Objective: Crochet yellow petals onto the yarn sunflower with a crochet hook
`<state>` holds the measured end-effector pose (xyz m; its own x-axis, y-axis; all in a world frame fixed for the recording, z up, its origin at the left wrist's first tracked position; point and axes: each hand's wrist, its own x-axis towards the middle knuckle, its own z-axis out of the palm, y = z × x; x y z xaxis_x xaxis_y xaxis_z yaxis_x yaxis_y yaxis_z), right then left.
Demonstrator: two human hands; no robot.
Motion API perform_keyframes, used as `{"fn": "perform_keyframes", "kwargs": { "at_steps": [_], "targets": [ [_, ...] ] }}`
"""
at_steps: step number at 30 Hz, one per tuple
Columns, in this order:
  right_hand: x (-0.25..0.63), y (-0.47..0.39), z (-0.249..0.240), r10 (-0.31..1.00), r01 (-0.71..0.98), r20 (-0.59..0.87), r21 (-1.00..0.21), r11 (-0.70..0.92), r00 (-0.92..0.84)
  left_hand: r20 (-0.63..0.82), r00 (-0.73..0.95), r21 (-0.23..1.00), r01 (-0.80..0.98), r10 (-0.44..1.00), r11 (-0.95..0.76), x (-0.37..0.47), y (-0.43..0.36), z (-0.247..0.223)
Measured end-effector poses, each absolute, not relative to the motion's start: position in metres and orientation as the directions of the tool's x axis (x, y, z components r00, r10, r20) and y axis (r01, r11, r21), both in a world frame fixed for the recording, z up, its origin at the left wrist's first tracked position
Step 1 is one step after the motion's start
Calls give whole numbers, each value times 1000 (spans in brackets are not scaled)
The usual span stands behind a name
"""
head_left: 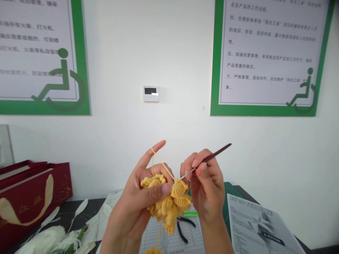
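Note:
My left hand (143, 187) pinches a yellow crocheted piece (169, 208) made of several puffy petals. Its index finger points up, with a strand of yellow yarn (162, 163) looped over it and running down to the work. In my right hand (208, 180) is a crochet hook (217, 151) with a dark handle, held like a pencil. The hook's metal shaft slants down to the top edge of the upper right petal, where the yarn meets it. The hook's very tip is hidden at the stitches. Below, a yarn tail hangs toward another yellow bit (153, 251) at the bottom edge.
Pliers with black handles (182, 229) lie on a printed sheet (193, 243) under my hands. White yarn (43, 241) and white leaf-shaped pieces lie left, before a red gift bag (34, 197). A green mat (230, 197) and another printed page (262, 225) are at right. Behind stands a white wall.

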<state>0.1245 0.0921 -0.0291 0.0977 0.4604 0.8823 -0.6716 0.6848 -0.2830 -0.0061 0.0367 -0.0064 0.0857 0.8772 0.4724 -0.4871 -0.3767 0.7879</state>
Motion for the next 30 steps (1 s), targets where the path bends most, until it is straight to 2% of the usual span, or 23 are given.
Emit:
{"fn": "perform_keyframes", "kwargs": {
  "at_steps": [4,7,8,10,12,14,15,16,18,20,23,27,28,30],
  "targets": [
    [120,91,-28,532,-716,846,-387,581,-26,510,12,792,-397,860,-464,-6,33,-5],
    [118,94,-29,455,-608,890,-348,714,25,541,-101,783,-301,835,-544,-3,29,-5],
    [119,96,-30,388,-509,920,-305,805,62,543,-136,778,-289,829,-557,-1,28,-5],
    [123,99,-34,180,-206,978,-156,966,107,532,-203,773,-281,822,-569,2,27,-4],
    [126,101,-38,-62,83,990,51,995,129,495,-208,777,-328,844,-537,6,27,-4],
    [126,103,-41,-201,175,958,166,970,205,434,-114,784,-440,894,-437,8,28,-5],
    [124,103,-42,-200,137,945,169,976,258,401,-47,782,-502,915,-368,9,29,-5],
    [122,103,-41,-148,52,943,139,989,297,380,13,774,-552,925,-310,9,30,-5],
    [118,102,-39,50,-192,946,13,981,320,386,77,756,-598,919,-267,6,34,-6],
    [117,99,-35,251,-418,920,-109,902,301,422,91,755,-586,902,-294,2,36,-7],
    [121,94,-30,444,-639,873,-227,735,201,452,96,774,-536,887,-337,-5,37,-7],
    [126,89,-26,606,-760,790,-451,467,-97,482,22,795,-432,876,-426,-6,34,-6],
    [125,89,-26,625,-751,770,-488,444,-131,494,-26,798,-384,869,-465,-5,32,-6],
    [121,89,-26,628,-701,770,-510,498,-114,514,-112,795,-309,850,-522,-2,29,-5]
  ]
}}
